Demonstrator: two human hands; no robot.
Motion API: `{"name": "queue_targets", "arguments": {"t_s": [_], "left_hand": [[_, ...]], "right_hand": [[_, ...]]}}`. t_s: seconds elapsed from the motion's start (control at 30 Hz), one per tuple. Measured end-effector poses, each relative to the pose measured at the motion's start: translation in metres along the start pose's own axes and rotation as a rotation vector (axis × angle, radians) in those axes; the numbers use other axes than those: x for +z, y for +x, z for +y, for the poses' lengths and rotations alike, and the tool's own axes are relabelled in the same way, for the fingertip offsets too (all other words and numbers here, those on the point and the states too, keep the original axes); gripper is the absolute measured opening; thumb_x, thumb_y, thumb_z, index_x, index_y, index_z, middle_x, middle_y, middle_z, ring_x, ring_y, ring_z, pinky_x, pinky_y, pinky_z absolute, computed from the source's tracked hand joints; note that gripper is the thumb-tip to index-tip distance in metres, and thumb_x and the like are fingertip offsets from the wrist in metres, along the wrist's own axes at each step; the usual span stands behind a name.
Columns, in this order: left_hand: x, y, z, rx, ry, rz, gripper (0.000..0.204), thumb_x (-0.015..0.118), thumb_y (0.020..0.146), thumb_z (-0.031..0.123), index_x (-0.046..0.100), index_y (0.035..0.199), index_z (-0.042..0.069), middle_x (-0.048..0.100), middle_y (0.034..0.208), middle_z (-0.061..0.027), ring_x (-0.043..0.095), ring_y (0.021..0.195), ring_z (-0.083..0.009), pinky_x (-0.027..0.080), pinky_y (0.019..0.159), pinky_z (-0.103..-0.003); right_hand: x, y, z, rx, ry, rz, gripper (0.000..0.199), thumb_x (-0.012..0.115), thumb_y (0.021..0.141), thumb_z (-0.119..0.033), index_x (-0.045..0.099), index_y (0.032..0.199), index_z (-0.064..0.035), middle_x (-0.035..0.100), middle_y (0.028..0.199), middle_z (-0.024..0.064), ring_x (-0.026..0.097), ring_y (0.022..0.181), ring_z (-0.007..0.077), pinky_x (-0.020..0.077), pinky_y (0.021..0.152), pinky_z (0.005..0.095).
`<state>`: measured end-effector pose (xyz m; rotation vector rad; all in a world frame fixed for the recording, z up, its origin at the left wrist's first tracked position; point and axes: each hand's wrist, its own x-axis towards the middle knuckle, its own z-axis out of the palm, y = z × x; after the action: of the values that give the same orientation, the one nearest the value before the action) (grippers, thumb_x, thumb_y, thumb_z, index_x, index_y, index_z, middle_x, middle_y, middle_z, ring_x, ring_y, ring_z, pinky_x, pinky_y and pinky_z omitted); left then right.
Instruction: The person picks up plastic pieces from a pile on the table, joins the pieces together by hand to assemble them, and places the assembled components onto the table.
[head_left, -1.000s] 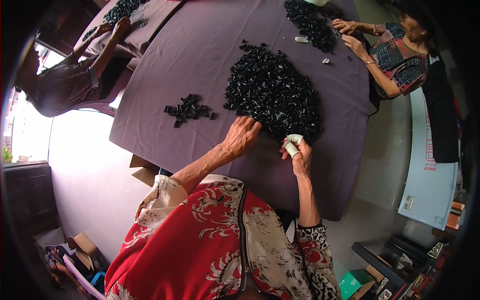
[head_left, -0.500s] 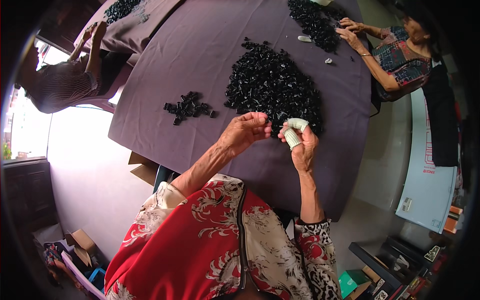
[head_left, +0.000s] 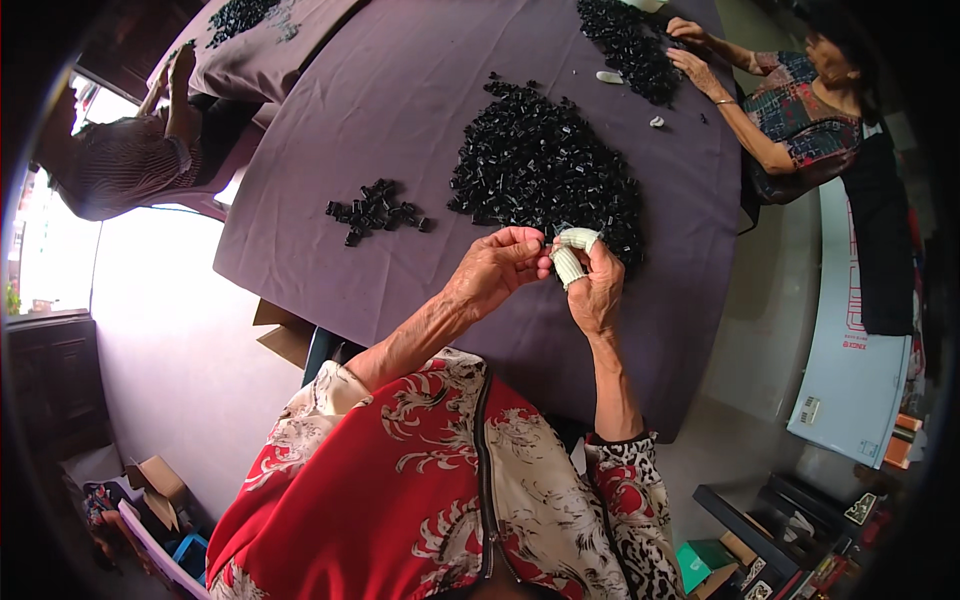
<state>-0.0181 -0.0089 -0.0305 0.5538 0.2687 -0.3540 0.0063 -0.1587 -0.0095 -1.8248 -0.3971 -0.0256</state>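
Observation:
My left hand is closed in a pinch at the near edge of a large pile of small black plastic pieces. Its fingertips meet those of my right hand, which is also closed. White ribbed finger covers sheathe the thumb and one finger of that right hand. Whatever lies between the fingertips is too small and too hidden to make out, though something dark shows there. To the left, a smaller scatter of the same black pieces rests on the purple-brown tablecloth.
At the far right, a person has both hands at another black pile. A second person sits at the left by a further pile. A white scrap and a crumpled white bit lie on the cloth.
My right hand has shifted left and slightly up, bringing its covered fingers against my left fingertips. My left hand has barely moved.

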Motion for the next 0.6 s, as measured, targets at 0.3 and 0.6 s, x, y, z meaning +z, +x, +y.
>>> {"name": "queue_targets", "arguments": {"t_s": [0.3,0.6], "left_hand": [[0.002,-0.002,-0.003,0.077,0.187,0.053,0.007,0.055,0.085,0.005,0.054,0.092,0.002,0.057,0.084,-0.006,0.058,0.076,-0.0162,0.05,0.073,-0.032],[-0.011,-0.025,-0.006,0.051,0.569,0.046,0.013,0.06,0.082,0.007,0.058,0.092,-0.001,0.062,0.082,-0.0079,0.059,0.074,-0.0135,0.049,0.072,-0.027]], "right_hand": [[-0.004,-0.001,0.001,-0.055,-0.134,-0.039,0.015,0.054,0.076,-0.001,0.057,0.091,0.0009,0.063,0.081,0.0095,0.061,0.07,0.0181,0.0477,0.065,0.027],[-0.004,-0.008,0.005,-0.051,-0.207,-0.243,0.015,0.057,0.078,-0.002,0.058,0.092,-0.0001,0.064,0.082,0.0099,0.062,0.071,0.0168,0.0485,0.064,0.0267]]}}
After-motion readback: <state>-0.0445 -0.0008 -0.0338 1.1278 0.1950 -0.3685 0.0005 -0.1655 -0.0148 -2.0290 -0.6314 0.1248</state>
